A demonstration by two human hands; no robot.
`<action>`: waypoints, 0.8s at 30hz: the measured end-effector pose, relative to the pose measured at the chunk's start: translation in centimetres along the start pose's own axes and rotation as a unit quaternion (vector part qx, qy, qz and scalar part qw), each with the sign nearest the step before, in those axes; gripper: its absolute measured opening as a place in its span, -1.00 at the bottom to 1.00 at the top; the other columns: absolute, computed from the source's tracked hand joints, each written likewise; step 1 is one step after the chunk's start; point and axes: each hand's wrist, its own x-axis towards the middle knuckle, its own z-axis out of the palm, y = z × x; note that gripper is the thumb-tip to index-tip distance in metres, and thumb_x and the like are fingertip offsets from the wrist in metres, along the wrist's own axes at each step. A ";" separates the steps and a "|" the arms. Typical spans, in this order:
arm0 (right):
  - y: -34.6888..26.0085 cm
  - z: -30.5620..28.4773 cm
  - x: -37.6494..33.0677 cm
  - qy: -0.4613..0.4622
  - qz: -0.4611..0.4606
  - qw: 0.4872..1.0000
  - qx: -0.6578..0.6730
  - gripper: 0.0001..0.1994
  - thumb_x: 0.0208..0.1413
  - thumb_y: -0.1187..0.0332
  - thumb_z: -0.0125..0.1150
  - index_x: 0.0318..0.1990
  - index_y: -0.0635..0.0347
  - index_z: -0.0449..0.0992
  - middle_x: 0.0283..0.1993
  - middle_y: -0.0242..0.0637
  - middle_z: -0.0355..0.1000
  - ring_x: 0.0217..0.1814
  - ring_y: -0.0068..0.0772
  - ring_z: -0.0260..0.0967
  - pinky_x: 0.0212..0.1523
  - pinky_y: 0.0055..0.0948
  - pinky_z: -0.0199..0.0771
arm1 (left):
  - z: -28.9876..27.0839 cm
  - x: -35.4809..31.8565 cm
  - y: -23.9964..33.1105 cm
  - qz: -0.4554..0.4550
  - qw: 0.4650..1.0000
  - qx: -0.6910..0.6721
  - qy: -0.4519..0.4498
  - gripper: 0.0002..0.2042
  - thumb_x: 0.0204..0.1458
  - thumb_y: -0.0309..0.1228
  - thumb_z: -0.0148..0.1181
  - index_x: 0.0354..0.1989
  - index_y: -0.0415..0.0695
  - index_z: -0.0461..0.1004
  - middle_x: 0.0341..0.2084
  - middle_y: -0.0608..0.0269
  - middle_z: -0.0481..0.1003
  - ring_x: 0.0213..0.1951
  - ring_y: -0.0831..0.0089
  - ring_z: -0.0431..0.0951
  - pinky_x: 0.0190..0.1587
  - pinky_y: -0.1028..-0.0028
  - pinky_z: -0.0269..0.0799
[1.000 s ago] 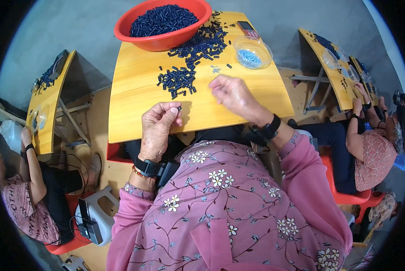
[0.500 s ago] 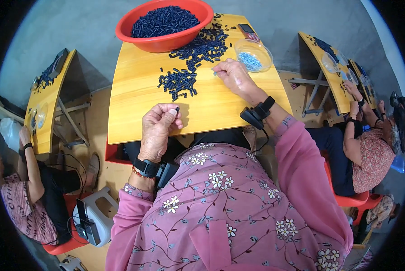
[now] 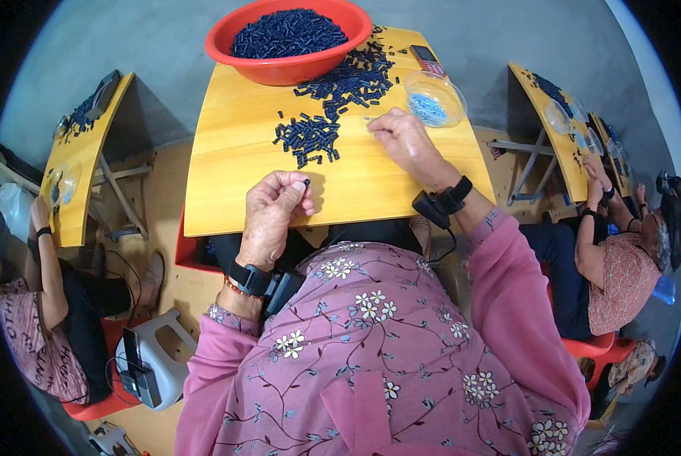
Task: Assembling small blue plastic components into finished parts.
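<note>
My left hand (image 3: 274, 209) is closed at the table's near edge, pinching a small dark tubular piece (image 3: 306, 184) between thumb and forefinger. Farther right, over the tabletop, my right hand (image 3: 413, 147) has its thumb and fingertips pressed together. A tiny pale speck (image 3: 368, 118) shows beside those fingertips, but whether they grip it is too small to tell. Just beyond that hand stands a clear round bowl (image 3: 456, 114) with small light-blue pieces (image 3: 427, 109) in it. A loose pile of dark tubular pieces (image 3: 308, 137) lies between and beyond my hands.
A red basin (image 3: 215, 47) heaped with dark pieces stands at the table's (image 3: 230, 178) far left, with more scattered beside it. A keypad phone (image 3: 429, 60) lies at the far right. People sit at similar tables on the left (image 3: 82, 182) and right (image 3: 561, 152).
The view has shifted slightly, moving the table a little to the right in the picture. Both hands keep nearly the same pose and place over the table.
</note>
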 end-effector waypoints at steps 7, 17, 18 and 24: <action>0.3 -0.5 0.3 0.044 0.042 0.998 0.021 -0.86 -0.01 0.56 0.17 -0.27 0.36 0.59 -0.33 0.01 0.46 -0.28 0.00 0.45 -0.19 -0.20 0.46 | 0.0 0.2 -0.2 0.009 1.000 0.002 -0.008 -0.91 0.20 -0.50 0.10 -0.20 -0.26 0.45 -0.42 0.23 0.51 -0.45 0.54 0.49 -0.31 0.53 0.51; 0.4 0.3 0.6 -0.018 0.025 0.999 -0.030 -0.93 -0.06 0.55 0.14 -0.42 0.31 0.54 -0.37 0.06 0.42 -0.30 0.08 0.42 -0.22 -0.15 0.43 | -0.2 0.2 -0.3 0.007 1.000 -0.004 -0.006 -0.91 0.20 -0.50 0.10 -0.21 -0.26 0.45 -0.43 0.24 0.51 -0.46 0.54 0.49 -0.31 0.53 0.51; 0.4 0.4 0.4 -0.016 0.028 0.999 -0.005 -0.93 -0.07 0.55 0.14 -0.43 0.33 0.54 -0.38 0.05 0.41 -0.31 0.07 0.42 -0.24 -0.16 0.42 | -0.1 0.2 -0.2 0.006 1.000 -0.002 -0.009 -0.91 0.20 -0.50 0.10 -0.20 -0.26 0.45 -0.42 0.25 0.50 -0.45 0.54 0.49 -0.30 0.53 0.51; -1.3 -0.4 -0.5 -0.048 0.040 0.997 0.044 -0.94 -0.07 0.53 0.14 -0.45 0.37 0.47 -0.41 -0.01 0.42 -0.34 -0.04 0.41 -0.26 -0.23 0.42 | -0.4 0.2 -0.3 0.007 1.000 0.007 -0.012 -0.90 0.21 -0.49 0.09 -0.18 -0.25 0.44 -0.41 0.25 0.50 -0.43 0.54 0.49 -0.29 0.51 0.52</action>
